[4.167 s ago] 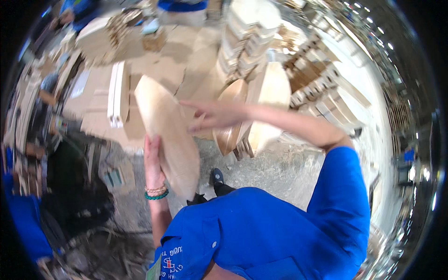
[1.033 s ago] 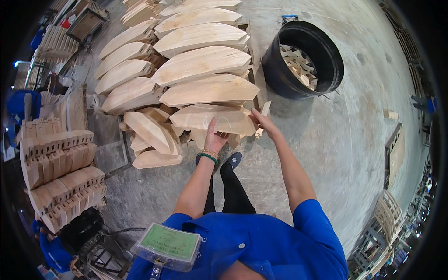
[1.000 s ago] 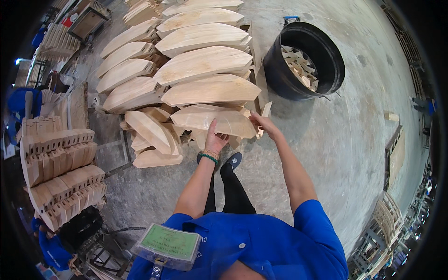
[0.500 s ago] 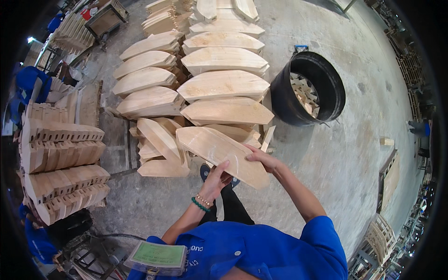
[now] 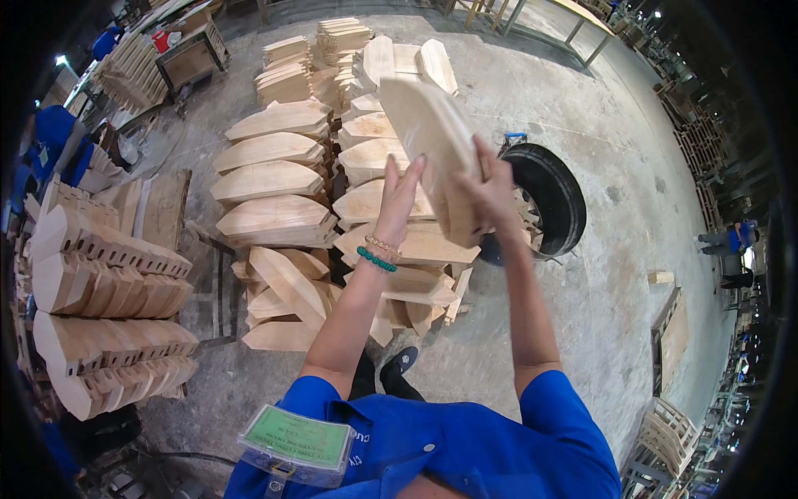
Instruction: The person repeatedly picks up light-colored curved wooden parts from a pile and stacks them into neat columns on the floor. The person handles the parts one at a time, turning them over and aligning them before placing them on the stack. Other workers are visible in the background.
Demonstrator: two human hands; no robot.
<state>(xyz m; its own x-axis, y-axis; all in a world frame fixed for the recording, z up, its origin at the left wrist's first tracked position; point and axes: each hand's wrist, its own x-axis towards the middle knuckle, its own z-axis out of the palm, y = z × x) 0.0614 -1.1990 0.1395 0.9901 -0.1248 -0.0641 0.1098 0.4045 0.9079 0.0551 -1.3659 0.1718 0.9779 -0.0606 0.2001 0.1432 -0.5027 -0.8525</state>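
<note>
A pale wooden board [image 5: 436, 133] with angled ends is raised and tilted in front of me, smeared a little by motion. My right hand [image 5: 492, 190] grips its right edge, the fingers wrapped over the side. My left hand [image 5: 399, 195] is beside the board's left edge, thumb and fingers apart; whether it touches the wood I cannot tell. Behind and below lies a stack of similar boards [image 5: 374, 241], partly hidden by the raised one. Another row of stacked boards [image 5: 270, 220] runs along its left.
A black round bin [image 5: 573, 195] with wood scraps stands at the right of the stacks. Crosswise boards [image 5: 283, 337] lie at the near end. Curved wooden parts with holes [image 5: 116, 291] are piled at the left. A person [image 5: 731, 239] is at the far right.
The board has gone up and away from me and turned steeper. My left hand has come off its near face and opened. The view has shifted, and my feet have moved.
</note>
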